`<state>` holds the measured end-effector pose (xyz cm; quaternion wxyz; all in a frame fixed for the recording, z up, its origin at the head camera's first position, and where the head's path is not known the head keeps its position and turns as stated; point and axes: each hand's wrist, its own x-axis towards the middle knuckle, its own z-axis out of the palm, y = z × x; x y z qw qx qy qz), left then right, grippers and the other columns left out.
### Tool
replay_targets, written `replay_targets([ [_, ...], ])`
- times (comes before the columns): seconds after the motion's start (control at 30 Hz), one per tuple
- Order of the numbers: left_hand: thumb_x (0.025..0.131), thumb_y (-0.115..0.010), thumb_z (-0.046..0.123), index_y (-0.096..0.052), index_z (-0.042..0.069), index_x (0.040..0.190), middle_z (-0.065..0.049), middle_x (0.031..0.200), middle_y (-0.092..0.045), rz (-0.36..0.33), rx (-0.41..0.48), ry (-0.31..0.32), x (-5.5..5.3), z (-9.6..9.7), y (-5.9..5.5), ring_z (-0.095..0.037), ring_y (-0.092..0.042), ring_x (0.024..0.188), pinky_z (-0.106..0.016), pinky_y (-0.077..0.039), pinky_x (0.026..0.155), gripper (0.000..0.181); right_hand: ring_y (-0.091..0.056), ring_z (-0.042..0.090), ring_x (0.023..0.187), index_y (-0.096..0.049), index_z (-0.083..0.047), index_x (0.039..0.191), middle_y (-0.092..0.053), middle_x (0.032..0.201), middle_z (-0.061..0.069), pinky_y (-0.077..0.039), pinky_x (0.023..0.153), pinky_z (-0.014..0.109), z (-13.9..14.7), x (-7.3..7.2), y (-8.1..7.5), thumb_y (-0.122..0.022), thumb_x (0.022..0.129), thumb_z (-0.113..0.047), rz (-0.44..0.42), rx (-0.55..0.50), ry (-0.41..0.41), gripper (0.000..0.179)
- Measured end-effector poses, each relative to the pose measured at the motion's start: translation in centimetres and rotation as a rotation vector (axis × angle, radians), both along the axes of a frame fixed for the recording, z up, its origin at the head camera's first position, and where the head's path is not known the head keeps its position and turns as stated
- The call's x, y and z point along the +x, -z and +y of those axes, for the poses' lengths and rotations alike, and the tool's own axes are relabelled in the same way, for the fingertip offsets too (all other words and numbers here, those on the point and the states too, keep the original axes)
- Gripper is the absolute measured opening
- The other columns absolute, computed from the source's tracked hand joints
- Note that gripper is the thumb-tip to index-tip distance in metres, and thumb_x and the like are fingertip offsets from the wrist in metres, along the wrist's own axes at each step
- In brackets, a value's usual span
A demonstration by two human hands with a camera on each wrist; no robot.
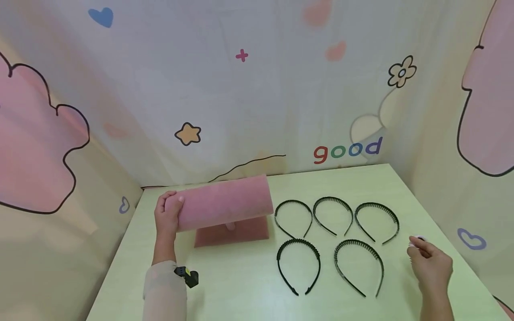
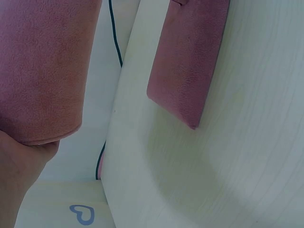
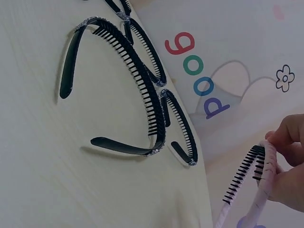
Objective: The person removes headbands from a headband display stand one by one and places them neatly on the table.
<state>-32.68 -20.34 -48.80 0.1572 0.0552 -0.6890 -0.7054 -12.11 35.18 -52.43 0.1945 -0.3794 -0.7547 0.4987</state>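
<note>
My left hand point(image 1: 165, 220) grips the left end of a pink velvety headband stand point(image 1: 225, 200), with the thumb on the near side and fingers over the end. The stand's thick roll sits on a short post above a flat pink base point(image 1: 254, 229). At the far right, my right hand point(image 1: 435, 267) pinches a pale headband point(image 3: 269, 183) between thumb and fingers. Black comb teeth line its inner side, seen in the right wrist view. In the head view most of that headband is hidden behind the hand.
Several black toothed headbands lie on the pale table point(image 1: 237, 285) between the stand and my right hand, among them a front one point(image 1: 319, 258) and a front-right one point(image 1: 382, 267). A printed curtain point(image 1: 225, 89) surrounds the table at the back and sides.
</note>
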Motion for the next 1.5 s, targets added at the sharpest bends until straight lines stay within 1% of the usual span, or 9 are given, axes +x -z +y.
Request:
replay_targets([
  [0.17,0.076,-0.066,0.025,-0.051,0.012,0.111,0.001,0.111,-0.044,-0.008,0.0,0.0,0.0,0.0,-0.1,-0.018,-0.041,0.092,-0.034,-0.036,0.069,0.04,-0.05,-0.005,0.061,-0.066,-0.018,0.098,-0.056,0.066,-0.018,-0.041,0.041,0.022,3.1,-1.6,5.8,-0.064,0.073,-0.02,0.052,0.044,0.027,0.026],
  [0.27,0.075,-0.066,0.027,-0.052,0.014,0.111,0.001,0.112,-0.044,0.005,-0.001,-0.001,0.0,0.0,-0.1,-0.018,-0.04,0.093,-0.035,-0.036,0.07,0.04,-0.049,-0.004,0.061,-0.068,-0.022,0.095,-0.057,0.066,-0.016,-0.037,0.045,0.016,3.4,-2.1,7.5,-0.065,0.071,-0.02,0.064,0.112,0.032,0.024],
  [0.43,0.075,-0.066,0.029,-0.052,0.016,0.109,0.001,0.111,-0.044,0.004,-0.013,-0.009,0.1,0.0,-0.1,-0.018,-0.04,0.094,-0.035,-0.035,0.071,0.039,-0.043,-0.005,0.056,-0.067,-0.011,0.096,-0.05,0.057,-0.023,-0.032,0.053,0.022,1.2,-1.7,5.5,-0.062,0.07,-0.016,0.028,0.235,0.029,0.027],
  [0.6,0.075,-0.065,0.03,-0.052,0.017,0.11,0.001,0.112,-0.044,0.008,-0.015,-0.005,0.1,0.0,0.0,-0.019,-0.04,0.094,-0.036,-0.035,0.072,0.039,-0.039,-0.008,0.057,-0.064,-0.002,0.098,-0.047,0.056,-0.026,-0.029,0.06,0.026,-0.5,-1.5,3.7,-0.06,0.072,-0.012,0.014,0.264,-0.012,0.029],
  [0.83,0.075,-0.065,0.03,-0.052,0.017,0.108,0.001,0.111,-0.044,-0.004,-0.007,-0.008,0.1,-0.1,0.2,-0.018,-0.04,0.094,-0.036,-0.036,0.072,0.038,-0.045,0.008,0.065,-0.064,-0.002,0.098,-0.062,0.07,0.005,-0.031,0.061,0.03,-0.9,-1.7,4.9,-0.057,0.073,-0.009,-0.033,0.339,-0.039,0.027],
  [1.07,0.075,-0.066,0.028,-0.053,0.014,0.108,0.0,0.109,-0.045,0.027,-0.003,-0.002,0.1,0.0,-0.1,-0.018,-0.041,0.092,-0.034,-0.036,0.07,0.039,-0.047,0.016,0.072,-0.063,-0.005,0.103,-0.06,0.082,0.01,-0.033,0.059,0.028,-1.1,-2.1,6.3,-0.054,0.075,-0.009,-0.061,0.295,-0.07,0.03],
  [1.17,0.075,-0.066,0.03,-0.053,0.015,0.108,0.0,0.11,-0.045,0.015,-0.009,0.0,0.0,0.1,0.0,-0.018,-0.041,0.093,-0.035,-0.036,0.071,0.038,-0.049,0.017,0.072,-0.061,-0.003,0.105,-0.06,0.083,0.011,-0.034,0.059,0.028,-0.9,-2.1,6.0,-0.054,0.076,-0.009,-0.086,0.28,-0.142,0.031],
  [1.4,0.075,-0.067,0.026,-0.053,0.013,0.108,0.0,0.108,-0.046,0.04,0.012,0.0,-0.2,0.0,0.2,-0.018,-0.041,0.091,-0.033,-0.036,0.07,0.038,-0.053,0.02,0.074,-0.052,0.007,0.111,-0.059,0.088,0.018,-0.038,0.065,0.034,0.7,-1.5,4.4,-0.059,0.075,-0.011,-0.125,0.376,-0.474,0.041],
  [1.5,0.075,-0.066,0.026,-0.052,0.013,0.109,0.0,0.109,-0.046,0.035,0.009,0.004,-0.3,-0.1,0.2,-0.018,-0.041,0.091,-0.033,-0.035,0.071,0.039,-0.051,0.02,0.076,-0.046,0.007,0.117,-0.057,0.09,0.017,-0.038,0.065,0.034,1.5,-1.3,4.3,-0.061,0.075,-0.014,-0.151,0.358,-0.562,0.049],
])
